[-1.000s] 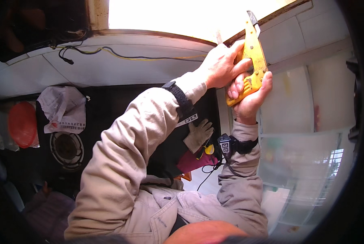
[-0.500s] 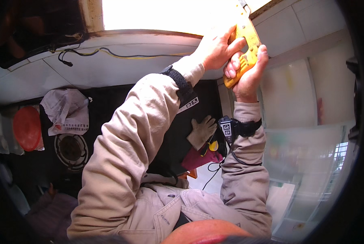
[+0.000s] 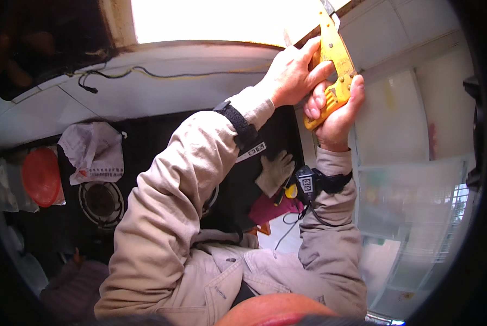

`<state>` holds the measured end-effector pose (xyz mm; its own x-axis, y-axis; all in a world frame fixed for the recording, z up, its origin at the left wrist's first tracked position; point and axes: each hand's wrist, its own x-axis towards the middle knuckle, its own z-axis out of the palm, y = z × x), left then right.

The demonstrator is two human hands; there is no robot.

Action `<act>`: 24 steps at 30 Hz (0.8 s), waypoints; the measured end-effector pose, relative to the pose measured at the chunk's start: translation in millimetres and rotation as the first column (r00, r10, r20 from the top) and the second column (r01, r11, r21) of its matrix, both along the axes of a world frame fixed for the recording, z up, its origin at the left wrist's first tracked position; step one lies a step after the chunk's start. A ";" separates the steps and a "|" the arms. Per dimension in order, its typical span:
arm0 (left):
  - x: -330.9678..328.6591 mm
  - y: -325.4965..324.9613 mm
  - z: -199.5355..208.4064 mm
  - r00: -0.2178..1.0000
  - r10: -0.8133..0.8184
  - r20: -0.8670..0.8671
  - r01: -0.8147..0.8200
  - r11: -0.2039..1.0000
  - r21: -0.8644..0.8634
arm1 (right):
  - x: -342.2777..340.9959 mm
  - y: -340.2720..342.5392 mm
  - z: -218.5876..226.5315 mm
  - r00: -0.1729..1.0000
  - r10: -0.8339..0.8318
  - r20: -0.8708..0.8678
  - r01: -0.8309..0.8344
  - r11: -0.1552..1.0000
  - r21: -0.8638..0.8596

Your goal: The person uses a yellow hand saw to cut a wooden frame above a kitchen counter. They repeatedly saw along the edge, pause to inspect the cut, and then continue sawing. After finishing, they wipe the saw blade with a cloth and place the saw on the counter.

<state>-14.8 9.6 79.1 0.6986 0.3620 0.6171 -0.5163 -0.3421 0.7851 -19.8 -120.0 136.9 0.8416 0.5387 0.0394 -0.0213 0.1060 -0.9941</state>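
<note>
Head-worn fisheye looks down, apparently close.

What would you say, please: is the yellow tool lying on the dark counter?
No, the right hand grips the yellow tool by its handle, away from the dark counter.

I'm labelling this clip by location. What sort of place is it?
Most likely a kitchen: a round stove burner is set in a dark counter, with a pale tiled wall behind it.
</note>
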 end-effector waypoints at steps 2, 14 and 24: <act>3.6 1.0 2.6 0.989 0.123 0.076 -0.127 0.991 0.046 | 6.0 1.9 1.8 0.997 0.063 0.045 -0.063 0.998 -0.009; -68.8 -39.4 17.9 0.996 -0.006 0.090 -0.028 0.926 0.376 | -36.5 -85.5 -49.2 0.973 0.158 0.167 -0.190 0.962 0.197; -115.3 -80.4 4.3 0.994 0.013 0.108 -0.064 0.871 0.487 | -84.9 -127.6 -73.1 0.950 0.062 0.306 -0.139 0.962 0.237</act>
